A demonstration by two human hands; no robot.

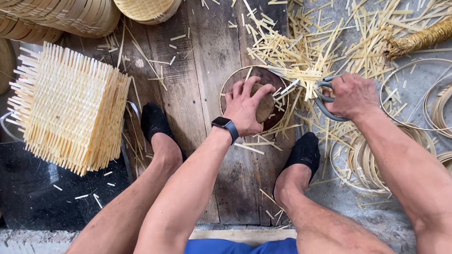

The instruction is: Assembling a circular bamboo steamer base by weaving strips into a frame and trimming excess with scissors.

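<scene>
The left hand [247,103] lies with spread fingers on a round brown block [265,104] inside a thin bamboo hoop [226,87] on the wooden boards [203,56]; the palm hides most of the block. The right hand [352,95] is closed around grey shears [323,103], and their blades are lost in the pile of cut bamboo strips [298,54]. A stack of woven mats [69,106] stands on the left.

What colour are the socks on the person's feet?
Black, both socks, seen clearly in the head view.

Woven mat stack [69,109] lies left of round block [254,95].
</scene>
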